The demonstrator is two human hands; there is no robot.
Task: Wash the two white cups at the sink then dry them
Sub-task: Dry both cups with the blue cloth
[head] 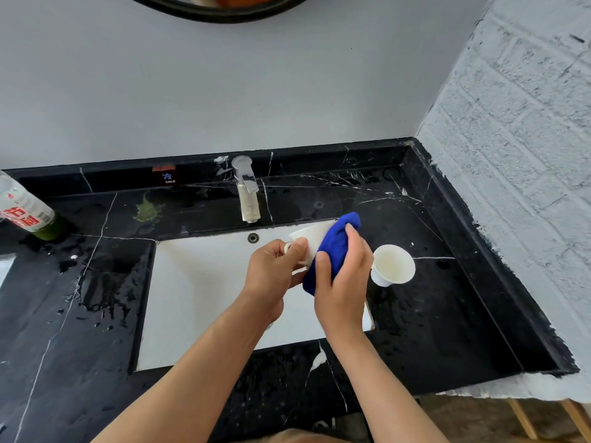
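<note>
Over the right part of the white sink basin [204,302], my left hand [271,276] holds a white cup [311,238] by its handle. A blue cloth [335,247] is pressed against that cup and covers much of it, gripped by my right hand [342,282]. The second white cup [391,265] rests tilted on the black marble counter [447,298] just right of the basin, its open mouth facing me and apart from both hands.
A chrome faucet [246,187] stands behind the basin, with no water running. A plastic bottle [27,209] with a red label sits at the far left. The counter is wet left of the basin. A painted brick wall [518,187] bounds the right side.
</note>
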